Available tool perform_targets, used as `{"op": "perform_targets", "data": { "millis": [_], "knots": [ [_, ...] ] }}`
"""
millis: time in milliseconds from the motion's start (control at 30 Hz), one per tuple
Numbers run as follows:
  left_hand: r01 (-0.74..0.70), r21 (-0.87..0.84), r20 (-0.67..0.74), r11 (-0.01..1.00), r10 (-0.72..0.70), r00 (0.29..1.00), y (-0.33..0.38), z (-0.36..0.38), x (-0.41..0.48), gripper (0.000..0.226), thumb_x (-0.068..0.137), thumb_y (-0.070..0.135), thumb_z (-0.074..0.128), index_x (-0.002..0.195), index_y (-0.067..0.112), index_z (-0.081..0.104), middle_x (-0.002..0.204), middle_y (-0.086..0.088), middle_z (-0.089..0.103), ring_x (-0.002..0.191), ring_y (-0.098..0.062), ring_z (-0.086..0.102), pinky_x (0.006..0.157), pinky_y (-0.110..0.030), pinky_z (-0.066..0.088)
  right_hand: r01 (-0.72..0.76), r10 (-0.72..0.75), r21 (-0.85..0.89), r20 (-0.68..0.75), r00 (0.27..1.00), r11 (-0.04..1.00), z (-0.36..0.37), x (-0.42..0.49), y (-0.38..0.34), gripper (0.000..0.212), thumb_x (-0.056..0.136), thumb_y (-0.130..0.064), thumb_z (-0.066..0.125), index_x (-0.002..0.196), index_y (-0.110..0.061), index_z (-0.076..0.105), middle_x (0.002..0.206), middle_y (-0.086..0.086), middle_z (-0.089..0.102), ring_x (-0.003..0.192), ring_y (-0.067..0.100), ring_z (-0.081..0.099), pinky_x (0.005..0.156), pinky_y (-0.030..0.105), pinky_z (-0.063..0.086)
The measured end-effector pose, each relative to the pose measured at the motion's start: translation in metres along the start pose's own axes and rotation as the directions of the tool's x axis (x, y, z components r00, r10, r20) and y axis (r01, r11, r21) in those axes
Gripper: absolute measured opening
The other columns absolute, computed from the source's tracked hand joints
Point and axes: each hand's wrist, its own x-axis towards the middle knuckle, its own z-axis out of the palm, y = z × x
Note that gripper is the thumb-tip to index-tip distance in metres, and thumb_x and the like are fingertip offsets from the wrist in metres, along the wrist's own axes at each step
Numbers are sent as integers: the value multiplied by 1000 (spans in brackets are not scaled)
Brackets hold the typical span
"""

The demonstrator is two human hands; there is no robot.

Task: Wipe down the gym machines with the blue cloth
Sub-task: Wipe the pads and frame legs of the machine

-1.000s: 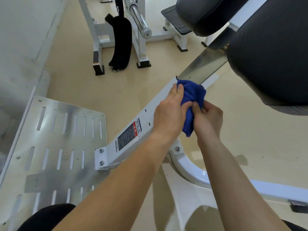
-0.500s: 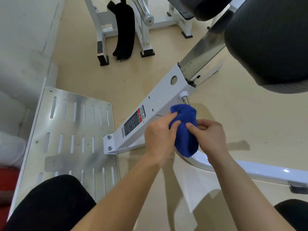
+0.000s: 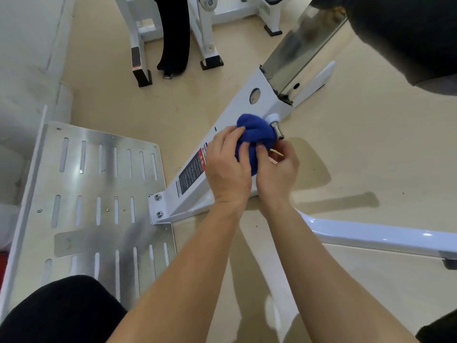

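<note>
Both hands bunch the blue cloth [image 3: 256,134] against the white beam [image 3: 222,149]: left hand [image 3: 228,167] and right hand [image 3: 277,169] each grip it, just beside the metal pin [image 3: 278,131].

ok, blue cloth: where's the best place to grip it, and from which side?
Probably the near end of the blue cloth, from the wearer's side: left hand and right hand pinch it there. Its far end is balled against the white beam beside the metal pin.

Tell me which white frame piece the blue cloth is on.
The slanted beam with the red-and-black label: the blue cloth sits by its knob. The floor tube at right carries none.
</note>
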Motion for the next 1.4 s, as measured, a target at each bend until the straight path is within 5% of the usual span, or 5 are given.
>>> {"op": "perform_targets", "data": {
  "millis": [267,433,700,1167,1400],
  "knots": [
    [-98,20,190,995,93,977,-6,6,-2,48,96,19,54,140,2,50,143,-12,54,134,-21,48,111,-21,30,-6,11,-56,78,997,998,-5,11,7,11,90,-23,64,95,-24,73,83,-10,75,80,6,71,83,34,58],
    [-193,-22,235,981,193,953,-5,10,28,50,95,19,48,140,-4,48,141,-18,54,133,-27,49,110,-25,32,62,-62,5,154,986,998,-5,1,19,29,97,-37,55,121,-28,69,117,1,69,108,10,65,85,17,51],
    [-203,-34,248,979,205,947,-20,8,21,52,98,24,43,142,-3,45,144,-15,52,134,-25,48,110,-32,36,99,-98,-111,19,995,989,15,20,12,24,99,-30,50,94,-20,71,77,-3,70,75,17,64,75,39,54],
    [-271,-62,186,961,278,942,-13,11,26,49,95,18,49,139,-2,48,138,-15,58,127,-26,56,102,-38,47,166,-149,-192,103,983,967,8,25,18,27,101,-30,49,81,-22,65,69,-6,64,64,9,54,63,29,42],
    [-234,81,229,969,210,950,-60,-5,4,48,95,18,54,139,0,50,136,-14,60,124,-25,58,99,-30,44,173,-155,-346,77,985,922,14,7,40,49,87,-35,68,133,-23,57,130,-7,56,121,15,51,107,25,38]
  ]
}}
